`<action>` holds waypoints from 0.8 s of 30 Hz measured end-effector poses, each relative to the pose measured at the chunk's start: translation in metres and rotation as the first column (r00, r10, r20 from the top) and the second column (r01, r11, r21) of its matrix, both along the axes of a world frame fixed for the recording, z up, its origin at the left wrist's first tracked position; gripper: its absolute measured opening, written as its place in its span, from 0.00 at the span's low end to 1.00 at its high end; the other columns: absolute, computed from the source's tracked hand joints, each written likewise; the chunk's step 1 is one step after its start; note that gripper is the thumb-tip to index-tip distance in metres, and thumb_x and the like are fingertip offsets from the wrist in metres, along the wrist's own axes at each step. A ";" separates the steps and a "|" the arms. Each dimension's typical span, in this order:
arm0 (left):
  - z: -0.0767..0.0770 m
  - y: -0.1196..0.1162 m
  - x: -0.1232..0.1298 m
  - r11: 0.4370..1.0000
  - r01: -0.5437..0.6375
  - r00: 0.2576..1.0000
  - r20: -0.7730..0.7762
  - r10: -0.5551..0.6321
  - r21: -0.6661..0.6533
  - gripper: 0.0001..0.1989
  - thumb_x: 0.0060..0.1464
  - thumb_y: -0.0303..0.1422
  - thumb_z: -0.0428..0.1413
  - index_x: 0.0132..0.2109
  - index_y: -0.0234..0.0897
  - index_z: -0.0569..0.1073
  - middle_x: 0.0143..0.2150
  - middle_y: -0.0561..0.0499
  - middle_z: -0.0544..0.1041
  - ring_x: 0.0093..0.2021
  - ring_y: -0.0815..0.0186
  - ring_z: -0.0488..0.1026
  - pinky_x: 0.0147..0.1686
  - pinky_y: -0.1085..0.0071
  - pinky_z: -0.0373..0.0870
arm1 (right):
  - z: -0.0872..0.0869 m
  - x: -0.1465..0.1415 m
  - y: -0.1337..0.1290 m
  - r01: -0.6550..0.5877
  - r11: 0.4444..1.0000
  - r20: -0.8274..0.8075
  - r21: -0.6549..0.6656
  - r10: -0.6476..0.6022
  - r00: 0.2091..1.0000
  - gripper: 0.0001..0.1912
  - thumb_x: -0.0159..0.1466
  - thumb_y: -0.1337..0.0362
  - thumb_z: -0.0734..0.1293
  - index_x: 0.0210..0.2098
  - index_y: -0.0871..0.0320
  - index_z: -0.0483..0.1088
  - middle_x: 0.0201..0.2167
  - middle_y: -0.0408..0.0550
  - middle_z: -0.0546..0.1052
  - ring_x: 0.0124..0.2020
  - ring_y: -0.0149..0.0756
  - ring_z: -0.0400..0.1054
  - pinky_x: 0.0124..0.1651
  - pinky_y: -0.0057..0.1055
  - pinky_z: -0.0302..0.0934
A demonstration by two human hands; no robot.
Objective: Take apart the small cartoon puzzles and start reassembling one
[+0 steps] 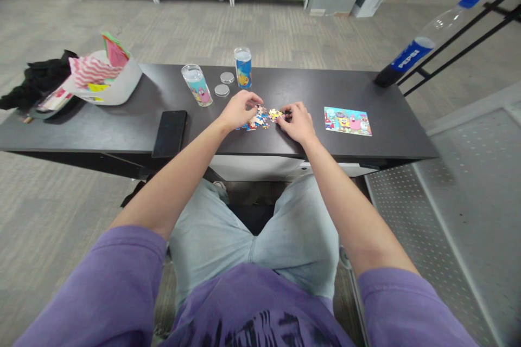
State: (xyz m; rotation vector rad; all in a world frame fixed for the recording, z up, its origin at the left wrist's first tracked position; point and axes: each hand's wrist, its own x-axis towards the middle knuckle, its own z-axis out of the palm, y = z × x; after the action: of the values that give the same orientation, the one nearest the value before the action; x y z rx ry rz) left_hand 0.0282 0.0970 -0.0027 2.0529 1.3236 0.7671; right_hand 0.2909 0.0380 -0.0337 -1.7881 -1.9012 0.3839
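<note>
A small heap of colourful jigsaw puzzle pieces [257,119] lies on the dark table, between my two hands. At its left side my left hand [241,109] rests over the pieces, thumb and forefinger apart. My right hand [299,122] is curved at the right end of the heap, with a gap between thumb and fingers; its fingertips touch yellowish pieces [275,114]. Some pieces are hidden under the hands. To the right lies a flat cartoon picture card [348,121]. Behind the heap stand two clear cartoon-printed canisters, one pink and blue [197,85], one blue [243,68].
Two silver lids [224,84] lie beside the canisters. A black phone [170,133] is near the table's [285,82] front edge. At left are a white basket [118,89] of packets and a black cloth bundle [40,78]. A Pepsi bottle [411,57] stands far right.
</note>
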 end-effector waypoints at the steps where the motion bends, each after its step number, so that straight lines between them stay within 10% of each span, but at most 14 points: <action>1: 0.000 -0.002 -0.005 1.000 -0.016 1.000 -0.014 0.017 0.007 0.17 0.64 0.24 0.66 0.57 0.42 0.90 0.65 0.42 0.88 0.63 0.51 0.88 0.75 0.53 0.84 | -0.001 0.001 0.000 0.001 1.000 0.002 0.010 -0.001 1.000 0.19 0.78 0.57 0.78 0.66 0.53 0.86 0.74 0.67 0.84 0.73 0.69 0.82 0.82 0.65 0.73; 5: -0.003 -0.022 -0.030 0.982 -0.180 0.964 -0.187 0.189 0.063 0.25 0.71 0.44 0.74 0.69 0.41 0.87 0.75 0.32 0.83 0.80 0.31 0.77 0.85 0.34 0.71 | -0.004 0.003 0.002 -0.008 1.000 -0.008 0.011 0.008 1.000 0.18 0.78 0.57 0.78 0.64 0.51 0.89 0.74 0.65 0.84 0.76 0.71 0.80 0.83 0.67 0.73; 10: -0.018 -0.061 -0.041 0.974 -0.216 0.905 -0.362 0.224 0.063 0.52 0.68 0.58 0.78 0.86 0.35 0.75 0.89 0.24 0.73 0.90 0.25 0.66 0.90 0.34 0.61 | -0.001 0.001 0.011 0.064 0.997 -0.067 -0.041 -0.066 0.996 0.11 0.73 0.59 0.81 0.54 0.48 0.90 0.68 0.60 0.87 0.71 0.68 0.84 0.82 0.66 0.74; 20: -0.024 -0.058 0.001 0.997 -0.025 0.959 -0.281 0.043 0.067 0.27 0.83 0.41 0.60 0.82 0.47 0.82 0.87 0.38 0.79 0.89 0.37 0.71 0.92 0.41 0.63 | 0.005 0.004 0.020 0.003 0.998 -0.045 -0.060 -0.006 0.999 0.16 0.69 0.56 0.85 0.53 0.50 0.88 0.67 0.61 0.86 0.59 0.61 0.86 0.79 0.66 0.77; 24: -0.025 -0.053 0.007 0.998 -0.005 0.966 -0.257 0.019 0.055 0.28 0.83 0.40 0.59 0.82 0.42 0.81 0.86 0.34 0.79 0.86 0.35 0.75 0.89 0.40 0.67 | -0.001 0.010 0.032 -0.041 0.999 -0.013 0.016 0.041 0.999 0.09 0.66 0.59 0.85 0.44 0.47 0.87 0.49 0.54 0.88 0.54 0.60 0.87 0.67 0.63 0.85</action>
State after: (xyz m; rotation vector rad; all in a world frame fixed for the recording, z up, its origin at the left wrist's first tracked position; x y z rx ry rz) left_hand 0.0348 0.0439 -0.0275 2.2494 1.4693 0.5598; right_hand 0.3009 0.0702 -0.0342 -1.7348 -1.9287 0.3932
